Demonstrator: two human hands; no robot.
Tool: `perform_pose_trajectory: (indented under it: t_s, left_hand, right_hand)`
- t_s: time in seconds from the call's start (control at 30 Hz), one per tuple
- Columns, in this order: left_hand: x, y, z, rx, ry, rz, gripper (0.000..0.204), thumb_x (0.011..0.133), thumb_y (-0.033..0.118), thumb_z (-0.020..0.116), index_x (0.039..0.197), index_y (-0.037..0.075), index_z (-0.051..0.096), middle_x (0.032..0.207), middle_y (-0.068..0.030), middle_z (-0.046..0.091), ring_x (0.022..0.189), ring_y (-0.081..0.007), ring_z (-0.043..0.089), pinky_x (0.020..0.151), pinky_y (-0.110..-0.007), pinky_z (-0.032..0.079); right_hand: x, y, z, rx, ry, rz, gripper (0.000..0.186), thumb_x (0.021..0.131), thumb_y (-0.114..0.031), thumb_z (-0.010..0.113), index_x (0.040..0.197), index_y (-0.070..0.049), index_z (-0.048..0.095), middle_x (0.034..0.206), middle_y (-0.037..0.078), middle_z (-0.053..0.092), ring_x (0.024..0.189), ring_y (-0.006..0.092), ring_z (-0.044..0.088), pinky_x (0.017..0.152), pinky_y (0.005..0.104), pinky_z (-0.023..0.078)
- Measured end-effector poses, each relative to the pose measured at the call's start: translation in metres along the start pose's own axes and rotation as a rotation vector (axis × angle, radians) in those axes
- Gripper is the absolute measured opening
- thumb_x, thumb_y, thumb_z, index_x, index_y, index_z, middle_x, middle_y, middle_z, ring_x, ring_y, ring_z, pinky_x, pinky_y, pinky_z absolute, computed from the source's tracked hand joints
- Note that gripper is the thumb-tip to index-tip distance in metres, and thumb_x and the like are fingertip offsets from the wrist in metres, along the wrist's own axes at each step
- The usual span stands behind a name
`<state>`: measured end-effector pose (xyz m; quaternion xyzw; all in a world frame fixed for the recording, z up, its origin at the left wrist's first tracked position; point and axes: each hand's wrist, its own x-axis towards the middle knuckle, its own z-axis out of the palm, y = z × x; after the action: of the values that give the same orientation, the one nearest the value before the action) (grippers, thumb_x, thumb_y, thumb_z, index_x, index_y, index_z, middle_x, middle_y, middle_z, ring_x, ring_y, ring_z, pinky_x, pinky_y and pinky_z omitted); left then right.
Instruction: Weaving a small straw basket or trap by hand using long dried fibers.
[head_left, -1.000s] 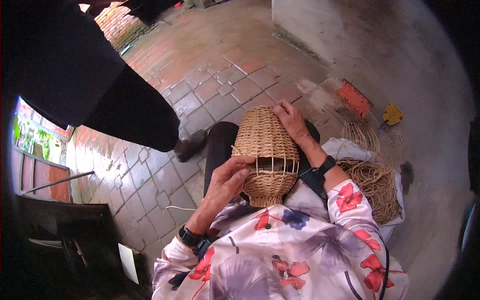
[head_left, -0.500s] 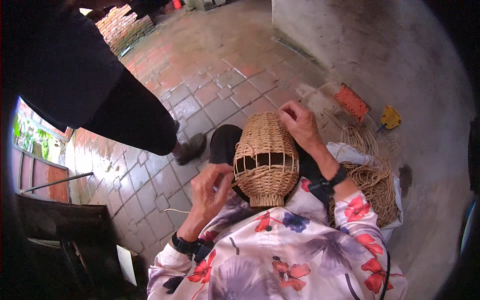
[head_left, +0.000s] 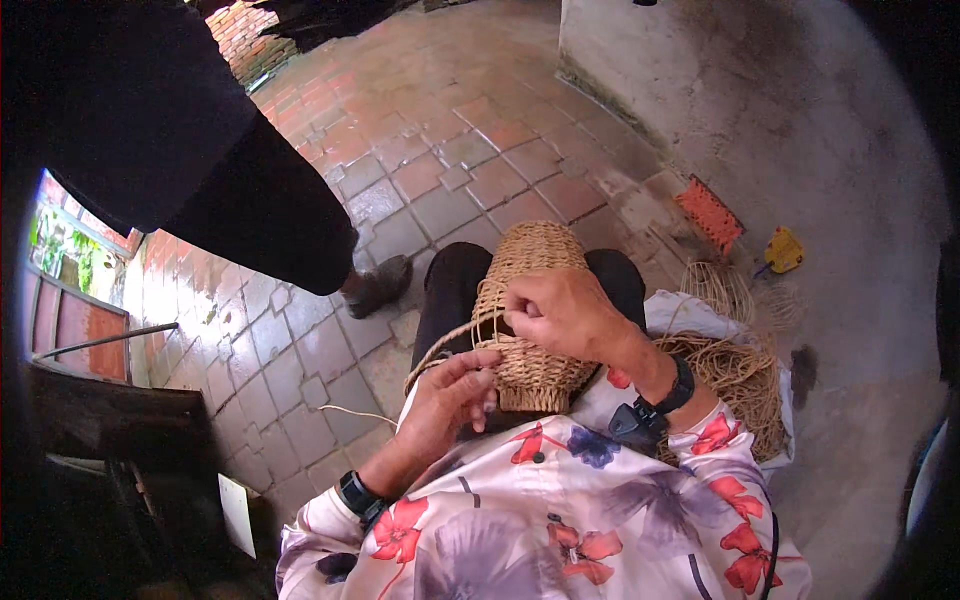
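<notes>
Between dark shoe [head_left: 380, 288] and coiled fibre [head_left: 735, 390], right hand [head_left: 572, 315] pinches strand [head_left: 452, 335] at basket [head_left: 535, 255]; left hand [head_left: 450, 400] half-open.

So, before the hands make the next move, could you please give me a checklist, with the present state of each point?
1. Strand pinched by the right hand: ok, at the fingertips.
2. Left hand touching the basket: cannot tell, only close beside it.
3. Basket between the knees: ok.
4. Basket's unwoven gap in full view: not ok, the right hand covers much of it.
5. Heaped cord nearby: ok, at the person's right.
</notes>
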<state>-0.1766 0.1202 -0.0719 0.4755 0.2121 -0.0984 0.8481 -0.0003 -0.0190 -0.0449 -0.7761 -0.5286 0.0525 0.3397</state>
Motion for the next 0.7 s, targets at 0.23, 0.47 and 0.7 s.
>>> perform_pose_trajectory:
  t_s: [0.23, 0.47, 0.7]
  left_hand:
    - [0.002, 0.0, 0.015, -0.005, 0.105, 0.116, 0.033, 0.09, 0.014, 0.061, 0.12, 0.005, 0.051, 0.084, -0.0042, 0.06, 0.061, -0.009, 0.054, 0.052, -0.022, 0.049]
    - [0.015, -0.001, -0.004, 1.164, 0.321, 0.693, 0.027, 0.076, 0.008, 0.069, 0.101, 0.005, 0.059, 0.095, -0.0128, 0.054, 0.065, -0.0214, 0.058, 0.061, -0.033, 0.048]
    - [0.018, 0.007, -0.011, 1.072, 0.287, 0.761, 0.011, 0.081, 0.002, 0.067, 0.091, 0.002, 0.062, 0.086, -0.0094, 0.059, 0.07, -0.0194, 0.062, 0.061, -0.029, 0.05]
  right_hand:
    - [0.006, 0.006, -0.013, 0.272, 0.025, 0.263, 0.013, 0.079, -0.012, 0.065, 0.08, -0.001, 0.06, 0.061, 0.003, 0.056, 0.058, 0.0068, 0.052, 0.054, 0.0269, 0.044]
    - [-0.026, -0.002, -0.02, 0.372, 0.068, 0.079, 0.011, 0.08, -0.003, 0.06, 0.091, -0.002, 0.061, 0.07, 0.006, 0.061, 0.063, 0.0108, 0.057, 0.058, 0.0263, 0.046]
    - [-0.035, -0.004, -0.01, 0.27, 0.101, -0.05, 0.018, 0.076, 0.004, 0.06, 0.093, -0.003, 0.061, 0.078, 0.008, 0.063, 0.069, 0.0197, 0.063, 0.063, 0.0296, 0.049]
